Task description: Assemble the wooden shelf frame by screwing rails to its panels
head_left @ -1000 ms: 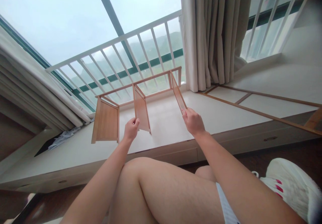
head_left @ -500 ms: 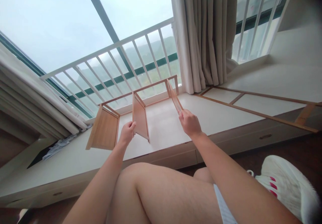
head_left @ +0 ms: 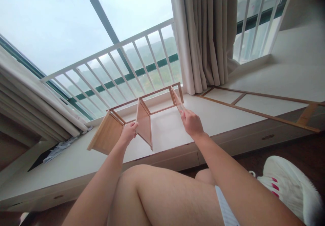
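Note:
A wooden shelf frame (head_left: 158, 93) with three panels stands on the white window ledge, its long rail toward the window. My left hand (head_left: 129, 132) is closed on the edge of the middle panel (head_left: 144, 126). The right panel (head_left: 176, 96) has its near edge pinched in my right hand (head_left: 192, 121). To the left of my left hand is the broad left panel (head_left: 108, 133), partly covered by my wrist at its lower right. A separate ladder-like wooden side frame (head_left: 238, 99) lies on the ledge at the right.
White railing (head_left: 111, 67) and windows rise behind the ledge (head_left: 203, 112). Beige curtains (head_left: 203, 33) hang at both sides. Crumpled grey cloth (head_left: 59, 150) lies at the left. My bent leg (head_left: 162, 192) and a white shoe (head_left: 289, 185) are in front, below the drawer fronts.
The shelf frame has tilted, its long rail dropping lower and the panels changing angle. Both hands keep their grip and stay in nearly the same place.

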The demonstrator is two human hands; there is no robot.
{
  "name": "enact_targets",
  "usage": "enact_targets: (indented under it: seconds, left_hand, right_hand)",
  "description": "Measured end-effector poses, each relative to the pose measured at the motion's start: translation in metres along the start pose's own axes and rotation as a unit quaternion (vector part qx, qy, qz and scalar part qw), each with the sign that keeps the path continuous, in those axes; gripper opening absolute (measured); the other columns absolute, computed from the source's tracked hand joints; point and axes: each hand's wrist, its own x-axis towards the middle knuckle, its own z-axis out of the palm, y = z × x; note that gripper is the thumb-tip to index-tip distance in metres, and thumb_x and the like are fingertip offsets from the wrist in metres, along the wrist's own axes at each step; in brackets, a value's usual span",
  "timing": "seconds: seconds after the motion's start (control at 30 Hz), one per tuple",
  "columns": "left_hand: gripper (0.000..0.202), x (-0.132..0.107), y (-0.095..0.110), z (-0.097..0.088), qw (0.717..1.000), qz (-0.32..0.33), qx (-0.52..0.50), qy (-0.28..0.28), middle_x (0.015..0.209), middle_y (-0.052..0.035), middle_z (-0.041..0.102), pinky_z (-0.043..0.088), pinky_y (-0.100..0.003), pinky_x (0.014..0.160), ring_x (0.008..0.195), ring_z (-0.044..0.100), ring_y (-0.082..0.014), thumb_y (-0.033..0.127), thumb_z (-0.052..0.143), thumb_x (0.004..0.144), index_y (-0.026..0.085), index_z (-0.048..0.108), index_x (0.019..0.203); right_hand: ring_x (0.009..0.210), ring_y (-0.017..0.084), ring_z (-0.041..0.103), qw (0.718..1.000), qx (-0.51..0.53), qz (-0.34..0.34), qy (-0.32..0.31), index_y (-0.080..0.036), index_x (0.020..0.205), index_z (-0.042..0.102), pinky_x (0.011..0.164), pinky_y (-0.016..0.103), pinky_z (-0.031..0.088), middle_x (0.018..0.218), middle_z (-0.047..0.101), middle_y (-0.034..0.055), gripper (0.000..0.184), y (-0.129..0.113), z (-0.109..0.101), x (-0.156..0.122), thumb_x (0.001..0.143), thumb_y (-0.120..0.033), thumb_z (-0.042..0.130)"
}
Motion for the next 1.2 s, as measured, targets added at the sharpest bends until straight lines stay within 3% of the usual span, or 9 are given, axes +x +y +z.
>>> enact_targets:
  seconds: [0.67, 0.8, 0.9, 0.97, 1.07, 1.2]
  left_hand:
    - [0.027, 0.007, 0.001, 0.0, 0.998, -0.06, 0.005, 0.007, 0.047, 0.0061, 0.038, 0.026, -0.019, 0.034, 0.036, 0.039, -0.0088, 0.043, 0.058, 0.069, 0.019, 0.046, 0.065]
    - [0.036, 0.006, -0.005, 0.003, 0.997, -0.071, -0.012, 0.017, 0.05, 0.0023, 0.045, 0.029, -0.021, 0.036, 0.039, 0.043, -0.0108, 0.054, 0.047, 0.074, 0.019, 0.048, 0.068]
    - [0.042, 0.002, -0.019, 0.007, 0.996, -0.091, -0.022, 0.012, 0.054, 0.0006, 0.048, 0.033, -0.022, 0.038, 0.041, 0.044, -0.011, 0.056, 0.027, 0.08, 0.02, 0.046, 0.071]
    - [0.037, -0.004, -0.034, 0.011, 0.993, -0.114, -0.012, -0.007, 0.056, 0.0005, 0.047, 0.034, -0.022, 0.04, 0.042, 0.044, -0.0108, 0.051, 0.027, 0.079, 0.02, 0.045, 0.07]
    - [0.028, -0.018, -0.06, 0.014, 0.985, -0.155, 0.032, -0.07, 0.054, 0.0006, 0.045, 0.033, -0.023, 0.039, 0.042, 0.043, -0.0111, 0.045, 0.042, 0.073, 0.019, 0.043, 0.063]
    - [0.029, -0.039, -0.09, 0.016, 0.965, -0.171, 0.101, -0.172, 0.048, 0.0015, 0.043, 0.028, -0.024, 0.039, 0.04, 0.042, -0.0118, 0.043, 0.057, 0.067, 0.019, 0.047, 0.056]
  right_hand:
    - [0.079, 0.022, 0.063, 0.999, 0.027, 0.005, 0.026, -0.015, 0.098, 0.066, 0.07, 0.03, 0.044, 0.087, 0.068, 0.0107, 0.037, 0.004, 0.002, 0.001, 0.1, -0.027, 0.032]
    - [0.101, 0.025, 0.061, 0.998, 0.039, 0.0, 0.055, -0.014, 0.102, 0.066, 0.084, 0.035, 0.047, 0.111, 0.066, 0.0146, 0.038, 0.005, 0.006, -0.001, 0.1, -0.029, 0.031]
    - [0.128, 0.028, 0.044, 0.99, 0.061, -0.046, 0.117, -0.014, 0.105, 0.066, 0.103, 0.043, 0.039, 0.139, 0.048, 0.0152, 0.035, 0.008, 0.007, -0.003, 0.098, -0.027, 0.035]
    - [0.131, 0.028, 0.04, 0.985, 0.074, -0.068, 0.143, -0.016, 0.105, 0.067, 0.107, 0.046, 0.034, 0.143, 0.044, 0.0129, 0.034, 0.011, 0.005, -0.005, 0.097, -0.026, 0.036]
    - [0.122, 0.026, 0.048, 0.976, 0.114, -0.047, 0.179, -0.018, 0.099, 0.069, 0.104, 0.044, 0.036, 0.134, 0.05, 0.0115, 0.034, 0.018, 0.001, -0.008, 0.097, -0.027, 0.036]
    - [0.101, 0.022, 0.055, 0.947, 0.195, 0.04, 0.253, -0.017, 0.084, 0.067, 0.094, 0.039, 0.042, 0.104, 0.058, 0.011, 0.041, 0.031, 0.001, -0.009, 0.098, -0.032, 0.032]
